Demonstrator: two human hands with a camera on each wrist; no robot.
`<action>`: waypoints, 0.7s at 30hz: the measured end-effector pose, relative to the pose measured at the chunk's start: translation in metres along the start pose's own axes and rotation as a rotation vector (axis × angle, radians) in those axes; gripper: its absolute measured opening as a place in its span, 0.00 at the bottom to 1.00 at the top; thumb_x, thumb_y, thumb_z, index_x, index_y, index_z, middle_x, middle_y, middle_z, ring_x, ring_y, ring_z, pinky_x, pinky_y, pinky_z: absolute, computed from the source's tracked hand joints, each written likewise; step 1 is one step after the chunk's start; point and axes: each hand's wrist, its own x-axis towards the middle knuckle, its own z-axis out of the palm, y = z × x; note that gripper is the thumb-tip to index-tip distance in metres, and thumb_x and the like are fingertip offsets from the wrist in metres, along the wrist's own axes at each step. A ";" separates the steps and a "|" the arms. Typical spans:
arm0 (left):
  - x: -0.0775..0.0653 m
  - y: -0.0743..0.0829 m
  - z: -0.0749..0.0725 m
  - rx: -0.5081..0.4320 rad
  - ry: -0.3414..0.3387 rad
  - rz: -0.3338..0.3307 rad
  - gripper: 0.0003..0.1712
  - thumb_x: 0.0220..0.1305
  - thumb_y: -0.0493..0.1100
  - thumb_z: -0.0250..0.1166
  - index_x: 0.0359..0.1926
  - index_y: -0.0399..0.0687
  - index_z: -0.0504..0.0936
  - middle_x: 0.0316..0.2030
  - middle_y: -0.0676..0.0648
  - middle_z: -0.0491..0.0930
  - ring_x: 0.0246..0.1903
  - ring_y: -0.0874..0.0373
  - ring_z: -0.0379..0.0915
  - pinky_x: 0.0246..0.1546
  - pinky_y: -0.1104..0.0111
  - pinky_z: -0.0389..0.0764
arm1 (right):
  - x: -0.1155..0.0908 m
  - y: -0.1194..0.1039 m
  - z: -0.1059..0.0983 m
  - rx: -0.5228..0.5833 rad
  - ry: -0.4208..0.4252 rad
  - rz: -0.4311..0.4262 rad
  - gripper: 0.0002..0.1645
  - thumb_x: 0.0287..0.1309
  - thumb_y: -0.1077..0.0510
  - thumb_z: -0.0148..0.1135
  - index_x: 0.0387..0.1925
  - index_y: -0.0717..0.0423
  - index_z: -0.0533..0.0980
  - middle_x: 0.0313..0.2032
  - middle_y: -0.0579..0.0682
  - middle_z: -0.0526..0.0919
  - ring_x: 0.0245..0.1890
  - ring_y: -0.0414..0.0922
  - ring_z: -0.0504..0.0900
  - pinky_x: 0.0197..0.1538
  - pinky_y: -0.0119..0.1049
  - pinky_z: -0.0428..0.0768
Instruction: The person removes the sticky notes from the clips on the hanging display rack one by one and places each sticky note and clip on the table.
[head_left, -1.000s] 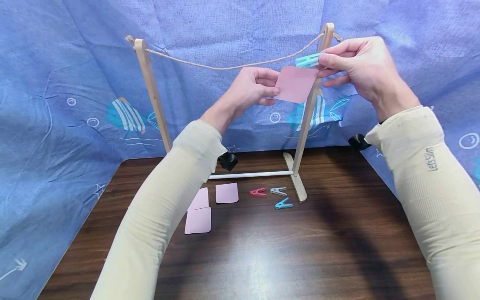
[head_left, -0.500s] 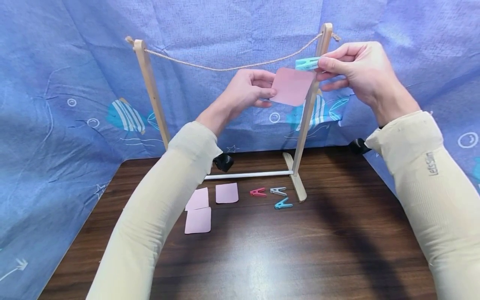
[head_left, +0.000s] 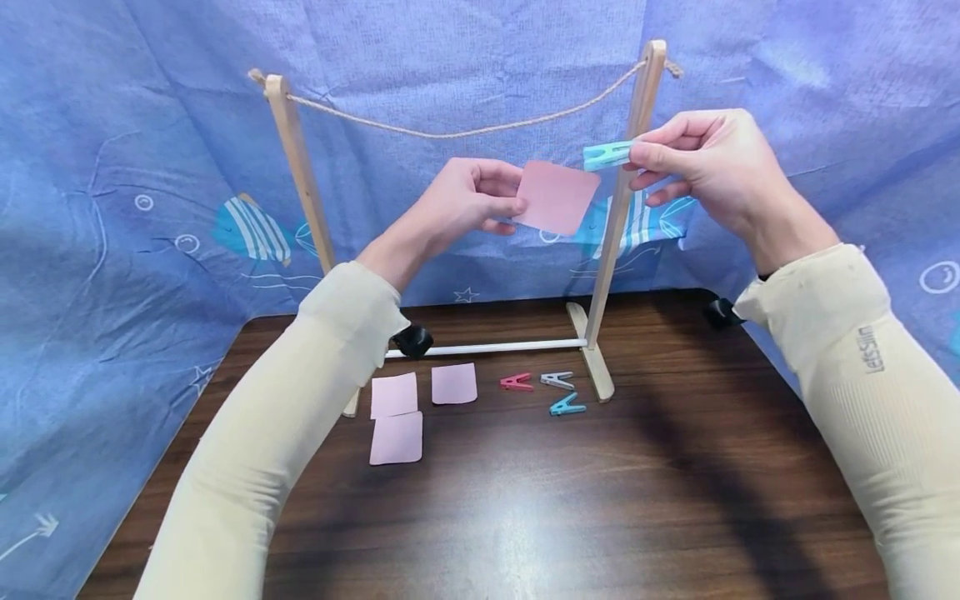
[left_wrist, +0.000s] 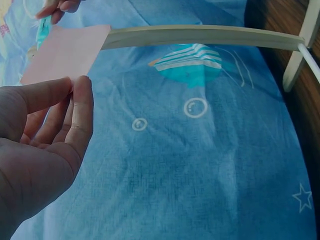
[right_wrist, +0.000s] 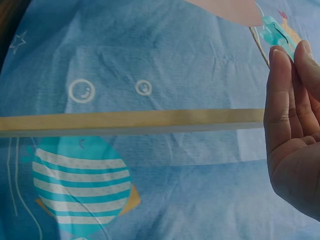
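My left hand (head_left: 468, 200) pinches a pink square of paper or cloth (head_left: 558, 197) by its left edge, in the air below the rope (head_left: 465, 133). In the left wrist view the thumb and fingers meet at the edge of the pink square (left_wrist: 67, 52). Just to the right, my right hand (head_left: 701, 158) pinches a turquoise clothespin (head_left: 606, 155), which points left near the square's upper right corner. The right wrist view has that clothespin (right_wrist: 276, 36) between thumb and fingertips, with the pink square (right_wrist: 230, 10) beside it.
The rope sags between two wooden posts (head_left: 300, 175), joined low down by a white rod (head_left: 502, 347). On the dark wooden table (head_left: 600, 500) lie several pink squares (head_left: 453, 384), a red clothespin (head_left: 517, 382), a grey one (head_left: 557, 380) and a blue one (head_left: 567, 405). Behind hangs a blue fish-print cloth (head_left: 450, 50).
Both hands have come down from near the rope's height, the left hand also shifting left with the pink square. A gap has opened between the square and the right hand's fingers.
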 end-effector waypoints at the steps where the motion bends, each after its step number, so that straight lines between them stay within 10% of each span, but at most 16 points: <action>1: -0.002 -0.001 -0.001 0.007 0.000 -0.002 0.18 0.65 0.29 0.67 0.56 0.38 0.83 0.45 0.39 0.85 0.43 0.49 0.84 0.45 0.56 0.87 | -0.001 0.001 0.000 0.004 -0.005 0.008 0.12 0.53 0.68 0.76 0.39 0.71 0.84 0.32 0.60 0.89 0.26 0.50 0.89 0.27 0.40 0.87; 21: -0.088 -0.055 -0.044 0.019 -0.003 -0.075 0.23 0.66 0.29 0.67 0.62 0.33 0.77 0.49 0.35 0.84 0.42 0.51 0.85 0.43 0.56 0.87 | -0.034 0.042 0.015 -0.221 -0.124 0.050 0.12 0.55 0.68 0.75 0.42 0.59 0.85 0.31 0.54 0.89 0.27 0.46 0.87 0.26 0.38 0.86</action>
